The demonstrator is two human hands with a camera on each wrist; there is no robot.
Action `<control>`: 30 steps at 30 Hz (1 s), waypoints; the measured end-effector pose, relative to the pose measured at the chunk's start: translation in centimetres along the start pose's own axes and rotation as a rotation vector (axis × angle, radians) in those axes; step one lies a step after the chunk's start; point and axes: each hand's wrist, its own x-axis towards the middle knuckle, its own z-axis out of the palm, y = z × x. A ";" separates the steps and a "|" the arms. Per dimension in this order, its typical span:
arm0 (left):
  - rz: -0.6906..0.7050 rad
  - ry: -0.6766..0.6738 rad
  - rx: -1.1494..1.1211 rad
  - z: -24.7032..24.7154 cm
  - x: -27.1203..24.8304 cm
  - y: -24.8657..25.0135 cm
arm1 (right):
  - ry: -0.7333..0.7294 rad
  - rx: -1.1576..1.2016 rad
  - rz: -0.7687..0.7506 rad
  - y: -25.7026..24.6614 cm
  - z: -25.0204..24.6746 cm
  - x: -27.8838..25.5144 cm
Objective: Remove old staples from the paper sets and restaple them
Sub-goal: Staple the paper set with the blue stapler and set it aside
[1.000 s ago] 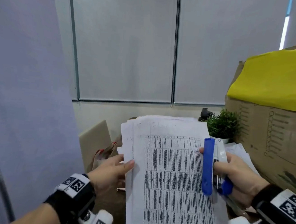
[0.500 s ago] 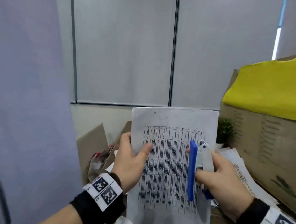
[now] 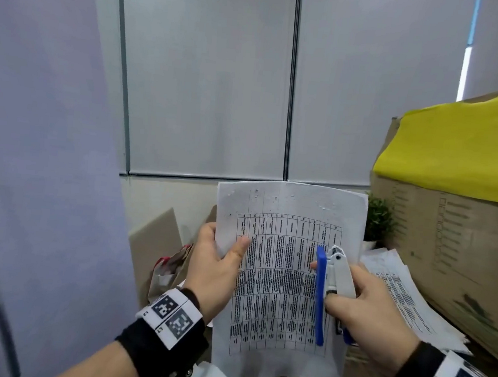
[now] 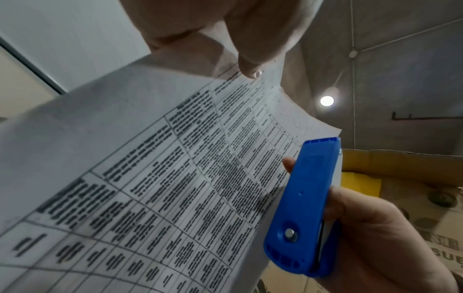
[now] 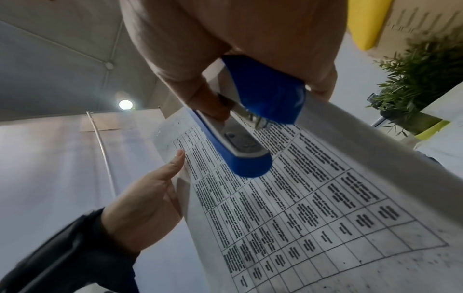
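Head view: the left hand (image 3: 215, 271) pinches a curling, table-printed paper set (image 3: 281, 282) upright at its left edge, while the right hand's (image 3: 372, 318) fingers grip a glossy blue-and-white plastic stapler (image 3: 327, 290) against its right side.

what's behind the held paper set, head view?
Behind the paper set gripped by the left hand: a small green plant peeks out right, cardboard left. Right hand holds the stapler in front. The desk directly behind is covered.
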 end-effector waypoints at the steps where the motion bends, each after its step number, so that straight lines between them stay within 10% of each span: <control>1: -0.005 0.002 -0.007 0.1 0.1 0.0 | 0.006 0.001 0.011 0.2 -0.1 0.2; 9: -0.099 0.009 -0.052 -0.1 1.2 -0.3 | -0.023 -0.016 0.124 0.9 -1.1 1.3; 13: -0.167 0.053 -0.046 -1.1 2.1 -0.7 | 0.261 0.218 0.140 -1.2 -3.7 4.2; 24: -0.162 -0.036 -0.122 1.3 1.4 0.0 | 0.456 0.072 -0.519 -9.4 -2.4 8.9; 30: -0.163 -0.088 -0.150 2.1 0.6 0.6 | 0.338 -0.136 -0.596 -8.6 1.3 9.5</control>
